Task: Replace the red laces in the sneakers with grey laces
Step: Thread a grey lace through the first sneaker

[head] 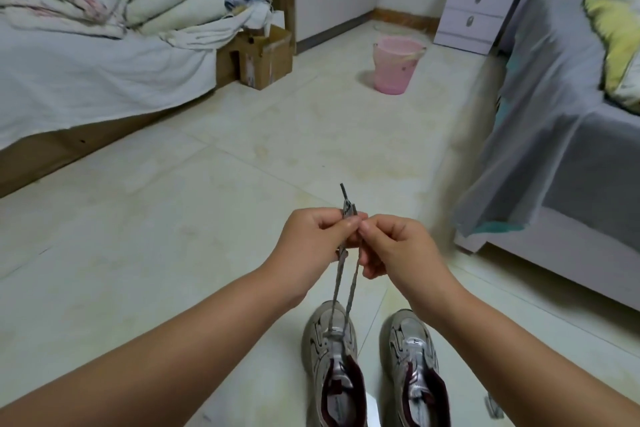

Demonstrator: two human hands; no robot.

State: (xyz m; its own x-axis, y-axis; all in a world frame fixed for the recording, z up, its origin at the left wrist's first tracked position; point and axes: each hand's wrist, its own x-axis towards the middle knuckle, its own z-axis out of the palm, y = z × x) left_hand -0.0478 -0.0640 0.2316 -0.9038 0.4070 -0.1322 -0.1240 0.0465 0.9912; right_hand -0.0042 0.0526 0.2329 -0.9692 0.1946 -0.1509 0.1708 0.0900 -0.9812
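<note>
Two grey-and-silver sneakers with dark red lining stand side by side on the tiled floor, the left sneaker [334, 357] and the right sneaker [415, 367]. A grey lace [337, 282] runs through the front eyelets of the left sneaker, and its two strands rise to my hands. My left hand [311, 243] and my right hand [391, 246] meet above the shoes, and each pinches the lace near its ends. The two tips stick up above my fingers. No lace shows in the right sneaker, and no red lace is in view.
A bed with a white sheet and piled bedding [86, 45] fills the left side, with a cardboard box [263, 55] beside it. A pink bucket [394, 66] stands on the floor ahead. A grey-covered bed [554, 149] and a lilac nightstand [474, 7] are on the right.
</note>
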